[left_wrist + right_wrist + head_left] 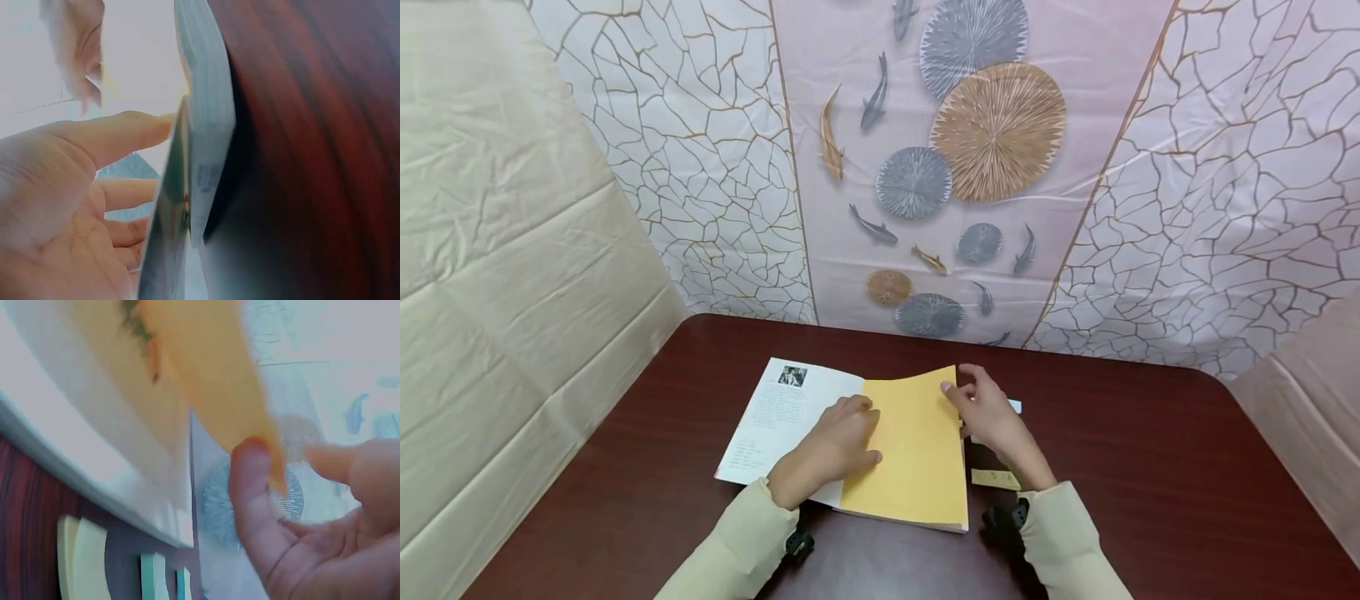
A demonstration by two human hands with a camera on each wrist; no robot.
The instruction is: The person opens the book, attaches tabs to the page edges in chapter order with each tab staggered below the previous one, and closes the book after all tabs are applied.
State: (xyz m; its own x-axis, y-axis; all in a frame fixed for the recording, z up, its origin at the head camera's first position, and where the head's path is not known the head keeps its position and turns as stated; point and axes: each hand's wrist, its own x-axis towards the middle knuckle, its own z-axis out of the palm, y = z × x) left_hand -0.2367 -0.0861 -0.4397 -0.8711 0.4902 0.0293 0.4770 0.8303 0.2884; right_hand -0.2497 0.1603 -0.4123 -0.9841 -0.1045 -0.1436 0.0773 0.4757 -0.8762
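An open book lies on the table, with a white printed flap (775,417) on its left and a yellow page (917,450) on its right. My left hand (838,442) rests across the book near the fold, fingers relaxed and thumb on the yellow page. The left wrist view shows that thumb (134,128) above the book's edge (209,81). At the page's far right corner, my right hand (996,417) pinches the paper, and the page bends up there. In the right wrist view the thumb (250,475) presses the lifted yellow corner; the index finger (331,462) stands apart.
Right of the book, partly under my right forearm, lies a yellow paper strip (996,478). A pale slip (1015,406) shows farther back. Small yellow (87,556) and green pads (153,575) appear beside the book. A patterned cloth (917,275) hangs behind the table (1150,467).
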